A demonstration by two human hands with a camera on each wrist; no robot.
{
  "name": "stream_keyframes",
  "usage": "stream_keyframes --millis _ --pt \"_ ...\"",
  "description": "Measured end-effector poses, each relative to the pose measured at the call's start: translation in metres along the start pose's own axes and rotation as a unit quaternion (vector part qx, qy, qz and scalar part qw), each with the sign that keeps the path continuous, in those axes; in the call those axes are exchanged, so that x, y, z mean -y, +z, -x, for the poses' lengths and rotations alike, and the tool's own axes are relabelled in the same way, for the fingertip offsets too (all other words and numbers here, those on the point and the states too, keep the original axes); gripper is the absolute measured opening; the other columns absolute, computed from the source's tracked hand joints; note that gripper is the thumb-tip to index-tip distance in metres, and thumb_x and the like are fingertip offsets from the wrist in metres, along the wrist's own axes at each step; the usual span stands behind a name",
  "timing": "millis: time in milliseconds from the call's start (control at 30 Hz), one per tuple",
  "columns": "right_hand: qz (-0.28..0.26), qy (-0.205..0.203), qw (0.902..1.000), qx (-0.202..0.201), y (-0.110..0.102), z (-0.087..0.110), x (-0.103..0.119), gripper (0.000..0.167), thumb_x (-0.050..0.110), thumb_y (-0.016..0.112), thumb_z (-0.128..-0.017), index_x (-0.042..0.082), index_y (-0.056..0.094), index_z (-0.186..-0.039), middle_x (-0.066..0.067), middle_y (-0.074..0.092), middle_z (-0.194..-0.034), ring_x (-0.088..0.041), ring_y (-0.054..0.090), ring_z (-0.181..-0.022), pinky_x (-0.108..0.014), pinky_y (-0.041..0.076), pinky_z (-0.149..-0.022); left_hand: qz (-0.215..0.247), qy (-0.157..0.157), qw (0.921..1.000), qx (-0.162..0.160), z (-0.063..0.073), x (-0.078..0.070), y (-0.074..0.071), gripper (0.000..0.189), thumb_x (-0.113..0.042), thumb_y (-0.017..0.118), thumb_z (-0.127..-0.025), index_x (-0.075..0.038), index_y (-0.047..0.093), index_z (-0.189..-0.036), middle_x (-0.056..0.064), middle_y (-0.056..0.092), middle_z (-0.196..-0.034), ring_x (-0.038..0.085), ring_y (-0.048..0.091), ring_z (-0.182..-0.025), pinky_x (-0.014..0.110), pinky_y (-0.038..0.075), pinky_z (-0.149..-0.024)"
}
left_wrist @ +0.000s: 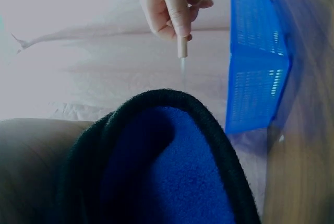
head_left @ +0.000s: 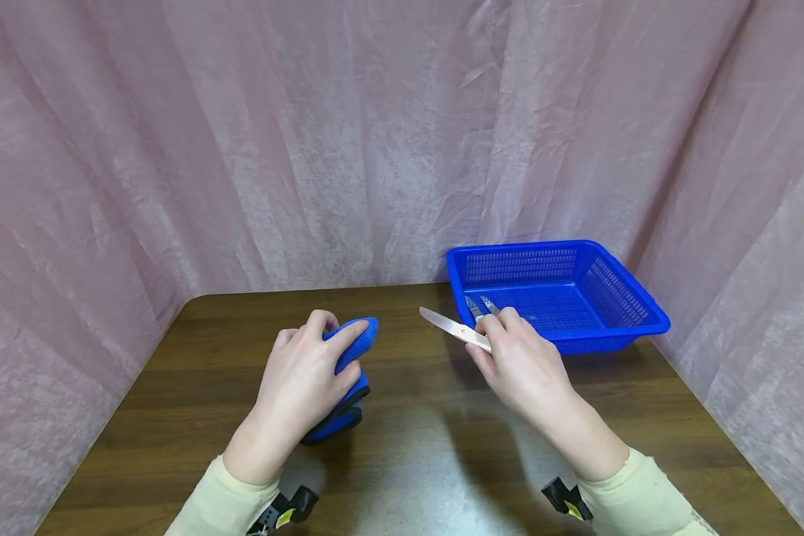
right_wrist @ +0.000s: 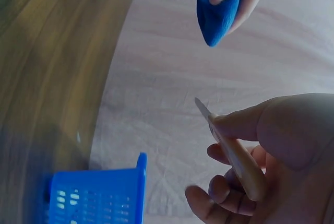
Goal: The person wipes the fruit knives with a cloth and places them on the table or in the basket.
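In the head view my left hand (head_left: 301,376) grips a folded blue cloth (head_left: 358,348) with black edging, held over the left half of the table. My right hand (head_left: 525,366) pinches a small knife (head_left: 447,324) by its pale handle, with the blade pointing left toward the cloth. A gap separates blade and cloth in the head view. The right wrist view shows the thumb lying along the knife handle (right_wrist: 241,169), the fingers curled beneath. Close to the left wrist camera, the cloth (left_wrist: 182,177) hides the left fingers.
A blue plastic basket (head_left: 655,325) with mesh walls stands at the table's back right, just behind my right hand. Two metal blades (head_left: 490,304) show inside its left end, their lower parts hidden. Pink curtains (head_left: 348,149) hang around the brown wooden table (head_left: 201,387).
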State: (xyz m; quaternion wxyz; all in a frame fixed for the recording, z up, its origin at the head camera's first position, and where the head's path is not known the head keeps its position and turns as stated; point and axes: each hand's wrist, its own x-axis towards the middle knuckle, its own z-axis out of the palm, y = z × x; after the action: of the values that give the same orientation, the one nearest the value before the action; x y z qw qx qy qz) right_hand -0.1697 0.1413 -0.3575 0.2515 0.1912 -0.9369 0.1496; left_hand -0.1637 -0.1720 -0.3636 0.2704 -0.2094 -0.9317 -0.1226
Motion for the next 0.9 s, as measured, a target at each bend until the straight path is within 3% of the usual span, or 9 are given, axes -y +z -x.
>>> stream_keyframes --millis 300,900 --pt "0.031 -0.019 0.9992 -0.015 -0.008 -0.006 -0.018 0.019 0.021 0.084 -0.098 0.006 0.073 -0.102 -0.007 0.063 -0.085 -0.032 0.057 -0.076 -0.049 0.047 -0.063 0.005 0.011 0.9998 0.018 0.002 -0.005 0.006 0.051 -0.017 0.079 -0.087 -0.024 0.079 -0.137 0.015 0.067 -0.118 0.027 0.071 -0.092 0.057 0.053 -0.088" --pt "0.057 0.049 0.9942 0.077 -0.019 -0.030 -0.058 0.022 0.024 0.075 -0.103 0.005 0.068 -0.098 -0.007 0.062 -0.080 -0.030 0.062 -0.071 -0.054 0.049 -0.066 -0.005 0.019 0.9995 0.025 0.003 0.002 0.018 0.049 -0.018 0.081 -0.088 -0.023 0.080 -0.137 0.015 0.068 -0.117 0.028 0.072 -0.094 0.057 0.054 -0.087"
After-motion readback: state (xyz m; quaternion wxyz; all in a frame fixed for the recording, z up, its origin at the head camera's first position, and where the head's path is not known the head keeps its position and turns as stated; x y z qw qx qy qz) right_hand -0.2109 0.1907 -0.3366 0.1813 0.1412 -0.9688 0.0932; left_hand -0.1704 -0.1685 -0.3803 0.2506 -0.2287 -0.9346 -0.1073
